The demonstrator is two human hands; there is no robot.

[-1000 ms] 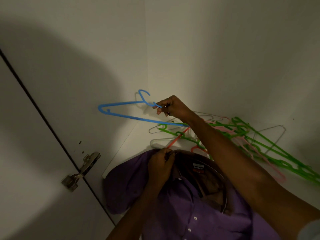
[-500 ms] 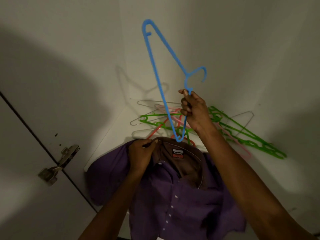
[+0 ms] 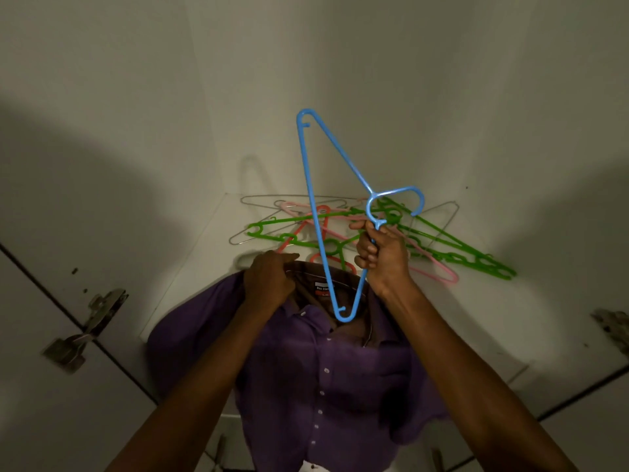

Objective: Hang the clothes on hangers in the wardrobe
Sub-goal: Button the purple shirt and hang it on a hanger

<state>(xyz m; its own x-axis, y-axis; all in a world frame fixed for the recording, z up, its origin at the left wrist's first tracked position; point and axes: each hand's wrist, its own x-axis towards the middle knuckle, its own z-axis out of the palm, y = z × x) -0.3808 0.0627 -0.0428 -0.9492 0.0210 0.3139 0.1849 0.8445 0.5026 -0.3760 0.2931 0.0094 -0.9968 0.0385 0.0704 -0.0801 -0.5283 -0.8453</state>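
Right hand [image 3: 381, 257] fist clamped on the blue hanger [image 3: 315, 212] neck just below the hook, hanger stood on end, lower tip touching the brown inner collar of the purple shirt [image 3: 326, 366]. Left hand [image 3: 270, 277] pinches the shirt collar on its left side. Shirt lies collar-away on the white shelf [image 3: 190, 287], body draping over the front edge. Behind the shirt, a tangled hanger pile [image 3: 442, 243], green, pink, red and wire, lies on the shelf, partly hidden by the blue hanger and right hand. Door hinge [image 3: 85, 321] left of the shirt.
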